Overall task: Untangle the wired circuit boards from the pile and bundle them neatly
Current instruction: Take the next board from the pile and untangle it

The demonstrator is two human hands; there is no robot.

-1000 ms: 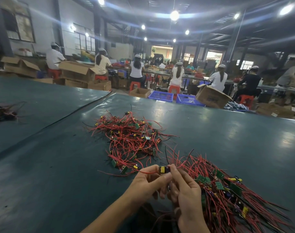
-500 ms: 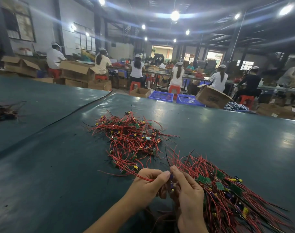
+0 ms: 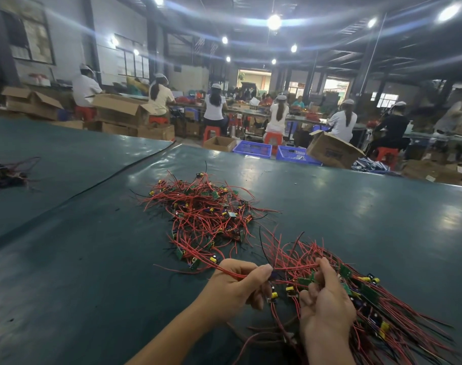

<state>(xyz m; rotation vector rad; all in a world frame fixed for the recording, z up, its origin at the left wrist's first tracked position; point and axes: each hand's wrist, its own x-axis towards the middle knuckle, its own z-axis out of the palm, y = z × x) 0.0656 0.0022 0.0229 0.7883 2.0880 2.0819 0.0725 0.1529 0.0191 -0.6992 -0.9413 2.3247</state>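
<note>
Dark green surface [image 3: 93, 272]: left hand [image 3: 237, 288] pinches thin red wires [image 3: 293, 267] stretched crosswise to right hand [image 3: 327, 309], whose fingers [image 3: 326, 271] clutch the red-wired board bundle [image 3: 398, 320].

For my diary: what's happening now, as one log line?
left hand: pinches red wires | right hand: grips bundle | tangled pile: untouched on table

The dark green table [image 3: 356, 206] before me shines under the lamps. A tangled pile [image 3: 211, 214] of red-wired circuit boards lies at its middle; a second heap [image 3: 387, 320] spreads nearer me on the right. Across a dark seam [image 3: 114, 177], the adjoining tabletop [image 3: 66, 154] bears a small dark wire clump [image 3: 6, 175] at far left
</note>
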